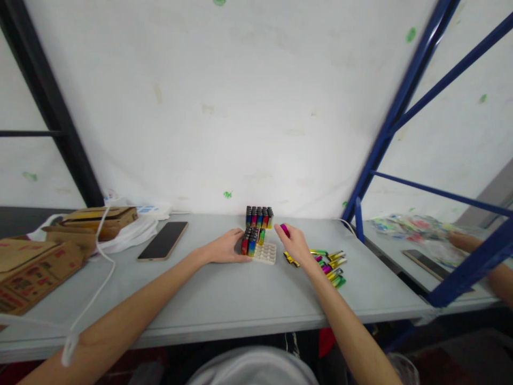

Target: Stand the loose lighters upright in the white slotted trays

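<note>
A white tray [267, 253] with rows of round holes lies on the table. Multicoloured lighters [249, 241] stand upright in its left part, and one green-and-yellow lighter [261, 237] stands a little apart from them. My left hand [226, 247] is curled around the left end of the tray, thumb at the front and fingers behind. Just right of the tray, my right hand [295, 243] is closed on a magenta lighter [285, 230], raised above the table. Beyond the tray stands another block of upright lighters [259, 216]. Loose lighters [331, 267] lie in a pile beside my right forearm.
A phone [164, 241] lies at left on the grey table [224, 299]. Cardboard boxes [44, 267] and a white cable [105, 255] are farther left. A blue metal frame [372, 155] rises at right; past it are another person's hand [465, 241] and plastic bags [404, 229].
</note>
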The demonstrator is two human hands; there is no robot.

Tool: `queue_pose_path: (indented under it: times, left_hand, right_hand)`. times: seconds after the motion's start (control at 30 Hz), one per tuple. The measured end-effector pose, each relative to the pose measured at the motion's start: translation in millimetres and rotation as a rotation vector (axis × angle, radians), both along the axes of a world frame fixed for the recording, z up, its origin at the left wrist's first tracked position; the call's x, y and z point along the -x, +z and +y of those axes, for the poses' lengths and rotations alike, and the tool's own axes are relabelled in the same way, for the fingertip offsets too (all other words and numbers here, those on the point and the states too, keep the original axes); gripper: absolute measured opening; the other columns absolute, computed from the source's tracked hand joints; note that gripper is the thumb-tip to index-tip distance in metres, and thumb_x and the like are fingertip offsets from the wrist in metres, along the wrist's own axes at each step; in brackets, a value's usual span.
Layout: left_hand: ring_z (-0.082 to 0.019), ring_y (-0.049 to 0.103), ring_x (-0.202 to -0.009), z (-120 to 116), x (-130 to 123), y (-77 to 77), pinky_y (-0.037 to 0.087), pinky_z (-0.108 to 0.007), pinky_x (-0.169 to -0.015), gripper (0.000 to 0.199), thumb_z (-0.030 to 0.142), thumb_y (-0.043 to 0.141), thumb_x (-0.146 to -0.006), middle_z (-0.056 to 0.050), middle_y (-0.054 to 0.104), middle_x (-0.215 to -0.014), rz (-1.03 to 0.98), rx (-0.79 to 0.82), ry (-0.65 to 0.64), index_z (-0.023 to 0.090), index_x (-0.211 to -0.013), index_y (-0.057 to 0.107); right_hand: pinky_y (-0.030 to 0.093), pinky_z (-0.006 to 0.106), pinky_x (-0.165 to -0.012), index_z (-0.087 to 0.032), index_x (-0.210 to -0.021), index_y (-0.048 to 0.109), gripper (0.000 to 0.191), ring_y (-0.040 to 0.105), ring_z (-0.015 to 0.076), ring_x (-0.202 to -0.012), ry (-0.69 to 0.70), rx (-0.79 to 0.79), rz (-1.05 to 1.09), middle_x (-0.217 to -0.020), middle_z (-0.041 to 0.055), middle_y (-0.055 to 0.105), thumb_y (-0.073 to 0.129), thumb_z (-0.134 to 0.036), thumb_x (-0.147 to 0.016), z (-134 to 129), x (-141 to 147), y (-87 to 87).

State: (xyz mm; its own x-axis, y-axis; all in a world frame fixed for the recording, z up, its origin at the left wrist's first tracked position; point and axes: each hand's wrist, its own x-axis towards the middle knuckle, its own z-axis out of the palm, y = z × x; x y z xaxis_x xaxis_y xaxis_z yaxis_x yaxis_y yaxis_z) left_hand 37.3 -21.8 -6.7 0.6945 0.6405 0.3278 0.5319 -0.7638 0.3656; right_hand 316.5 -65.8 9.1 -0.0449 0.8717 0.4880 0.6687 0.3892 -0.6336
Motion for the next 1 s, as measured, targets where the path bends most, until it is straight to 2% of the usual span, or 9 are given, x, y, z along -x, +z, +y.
queue_pose_path:
  times: [0.13, 0.23, 0.33, 0.47, 0.6, 0.7, 0.83, 1.0]
  left_hand:
    - [-0.039, 0.069, -0.116, -0.9, -0.8, 0.5, 0.054, -0.048, -0.108, 0.064, 0.061, 0.083, -0.081, -0.018, 0.073, -0.123, 0.001, 0.011, 0.007, 0.014, -0.122, 0.07]
    - [-0.039, 0.07, -0.116, -1.0, -1.0, 0.4, 0.055, -0.048, -0.106, 0.064, 0.062, 0.083, -0.08, -0.017, 0.074, -0.124, -0.004, 0.016, 0.011, 0.016, -0.122, 0.07]
    - [-0.038, 0.07, -0.118, -0.3, -0.8, -0.3, 0.054, -0.047, -0.107, 0.063, 0.062, 0.084, -0.08, -0.017, 0.074, -0.125, -0.01, 0.014, 0.002, 0.017, -0.123, 0.071]
    - [-0.039, 0.07, -0.117, 1.7, -0.2, -1.9, 0.055, -0.048, -0.107, 0.066, 0.063, 0.084, -0.08, -0.017, 0.074, -0.125, -0.009, 0.015, -0.001, 0.016, -0.124, 0.071]
    - [-0.039, 0.069, -0.12, 3.0, 0.3, -3.4, 0.054, -0.048, -0.109, 0.073, 0.067, 0.083, -0.079, -0.017, 0.073, -0.129, -0.005, 0.022, 0.004, 0.016, -0.13, 0.069]
    - [-0.039, 0.068, -0.122, 2.1, 0.2, -2.8, 0.054, -0.048, -0.11, 0.076, 0.068, 0.082, -0.08, -0.017, 0.072, -0.131, -0.004, 0.034, 0.007, 0.016, -0.134, 0.067]
    - [-0.041, 0.067, -0.123, 0.8, -0.2, -1.0, 0.053, -0.05, -0.111, 0.078, 0.07, 0.08, -0.081, -0.018, 0.071, -0.13, 0.012, 0.045, 0.006, 0.015, -0.135, 0.066]
    - [-0.04, 0.068, -0.12, 1.6, 0.8, -1.0, 0.053, -0.049, -0.11, 0.076, 0.069, 0.079, -0.082, -0.018, 0.071, -0.127, 0.031, 0.041, -0.001, 0.014, -0.133, 0.067]
  right_hand:
    - [0.045, 0.032, -0.074, -0.024, -0.095, 0.055, 0.037, 0.062, 0.0218, -0.077, 0.061, -0.005, -0.064, -0.081, 0.0038, 0.067, 0.035, -0.051, -0.111, 1.5, 0.3, -3.7]
    - [0.049, 0.034, -0.085, -0.023, -0.096, 0.057, 0.035, 0.064, 0.0234, -0.089, 0.104, -0.045, -0.146, -0.094, 0.0084, 0.07, 0.036, -0.047, -0.112, 4.4, -0.1, -6.8]
    - [0.049, 0.034, -0.089, -0.022, -0.091, 0.06, 0.042, 0.063, 0.0232, -0.093, 0.138, -0.065, -0.202, -0.096, 0.0094, 0.069, 0.037, -0.049, -0.113, 5.7, -0.1, -8.3]
    - [0.048, 0.033, -0.085, -0.022, -0.081, 0.06, 0.049, 0.062, 0.0231, -0.09, 0.1, -0.079, -0.208, -0.087, 0.0079, 0.066, 0.039, -0.053, -0.113, 3.8, 1.4, -6.9]
    - [0.044, 0.031, -0.073, -0.022, -0.084, 0.06, 0.044, 0.063, 0.0208, -0.074, 0.056, -0.028, -0.144, -0.078, 0.0048, 0.07, 0.042, -0.051, -0.112, 1.0, 1.3, -2.7]
    - [0.045, 0.03, -0.073, -0.021, -0.087, 0.063, 0.039, 0.067, 0.0201, -0.07, 0.134, 0.045, -0.119, -0.074, 0.0037, 0.073, 0.046, -0.047, -0.111, -0.5, 0.2, 0.3]
    - [0.047, 0.029, -0.074, -0.02, -0.091, 0.067, 0.033, 0.071, 0.0208, -0.075, 0.259, 0.099, -0.18, -0.082, 0.0056, 0.078, 0.051, -0.041, -0.111, -1.2, 0.7, -0.6]
    - [0.048, 0.029, -0.074, -0.02, -0.095, 0.069, 0.024, 0.068, 0.0209, -0.077, 0.295, 0.085, -0.333, -0.088, 0.0072, 0.078, 0.056, -0.034, -0.11, 0.3, 4.1, -8.4]
